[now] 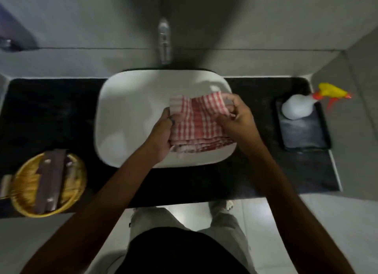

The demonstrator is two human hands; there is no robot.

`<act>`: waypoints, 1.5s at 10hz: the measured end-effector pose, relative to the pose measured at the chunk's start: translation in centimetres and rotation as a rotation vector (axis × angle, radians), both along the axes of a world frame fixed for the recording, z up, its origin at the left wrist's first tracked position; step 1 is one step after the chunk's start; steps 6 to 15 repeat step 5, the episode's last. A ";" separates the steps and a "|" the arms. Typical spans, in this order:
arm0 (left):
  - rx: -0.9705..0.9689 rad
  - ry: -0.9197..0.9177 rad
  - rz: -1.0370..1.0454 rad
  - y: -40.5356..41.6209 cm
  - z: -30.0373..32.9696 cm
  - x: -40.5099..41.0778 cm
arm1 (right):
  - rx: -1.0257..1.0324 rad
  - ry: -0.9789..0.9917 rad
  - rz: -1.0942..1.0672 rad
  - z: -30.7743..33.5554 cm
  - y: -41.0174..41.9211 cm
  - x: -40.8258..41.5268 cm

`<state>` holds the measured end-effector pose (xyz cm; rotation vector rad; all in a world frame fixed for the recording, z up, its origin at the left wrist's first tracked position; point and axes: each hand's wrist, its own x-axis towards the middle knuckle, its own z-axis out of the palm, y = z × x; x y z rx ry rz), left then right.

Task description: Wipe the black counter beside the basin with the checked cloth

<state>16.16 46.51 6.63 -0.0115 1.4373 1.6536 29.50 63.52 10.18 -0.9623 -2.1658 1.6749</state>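
Note:
A red-and-white checked cloth [196, 122], folded into layers, is held over the right half of the white basin [131, 118]. My left hand [163, 134] grips its left edge. My right hand [237, 114] pinches its upper right corner and top layer. The black counter [51, 114] runs to both sides of the basin and along its front. The cloth does not touch the counter.
A chrome tap [164, 40] comes off the wall above the basin. On the left counter stands a woven basket [49, 183] with dark packets. On the right sits a dark tray [304, 134] holding a white spray bottle [296, 108] with a yellow and orange trigger.

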 end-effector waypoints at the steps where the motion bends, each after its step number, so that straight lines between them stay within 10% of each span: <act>1: -0.076 -0.036 -0.145 12.3 -0.9 8.7 | 0.057 -0.067 -0.131 -2.2 10.9 9.6; 5: -0.359 0.116 -0.463 33.6 -5.3 23.8 | 0.095 -0.480 -0.305 -9.6 30.1 24.1; 15: -0.359 0.116 -0.463 33.6 -5.3 23.8 | 0.095 -0.480 -0.305 -9.6 30.1 24.1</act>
